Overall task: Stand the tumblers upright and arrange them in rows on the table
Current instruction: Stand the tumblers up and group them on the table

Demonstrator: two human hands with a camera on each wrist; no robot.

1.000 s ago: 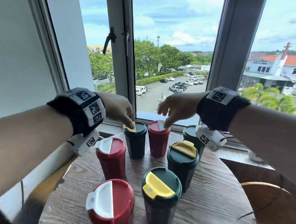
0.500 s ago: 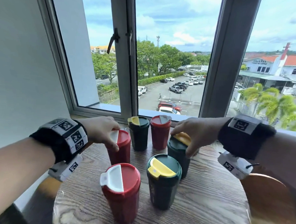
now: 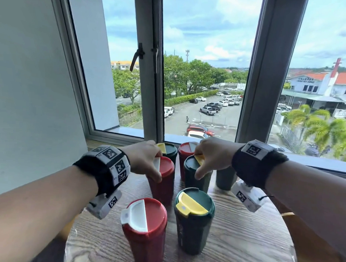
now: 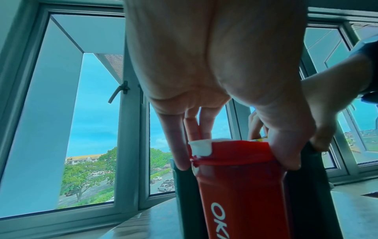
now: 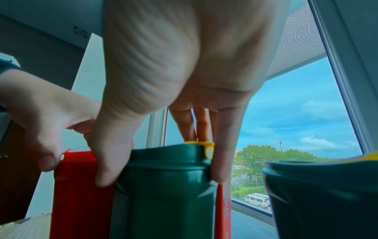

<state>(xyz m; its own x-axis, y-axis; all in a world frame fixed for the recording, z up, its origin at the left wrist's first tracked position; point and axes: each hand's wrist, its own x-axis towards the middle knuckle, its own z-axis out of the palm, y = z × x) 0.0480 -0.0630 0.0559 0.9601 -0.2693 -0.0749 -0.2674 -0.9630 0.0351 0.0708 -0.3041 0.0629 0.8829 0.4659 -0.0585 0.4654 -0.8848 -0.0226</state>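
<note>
The head camera looked down and forward over the table [image 3: 242, 241] toward the window [image 3: 199, 73]. Both wrist cameras looked up from close beneath the palms, sharing that window.

- A grey-framed window [image 3: 254, 78] with a dark latch handle [image 3: 137, 58].
- Outside, a car park [image 3: 210, 112], green trees [image 3: 191, 76], and a red-roofed building [image 3: 324, 83].

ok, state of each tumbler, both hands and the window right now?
near red tumbler: upright, lid on, untouched
near green tumbler: upright, lid on, untouched
middle red tumbler: upright, gripped at the lid
middle green tumbler: upright, gripped at the lid
far green tumbler: upright
far red tumbler: upright
right green tumbler: upright, top hidden
left hand: holds middle red tumbler
right hand: holds middle green tumbler
window: closed
</note>
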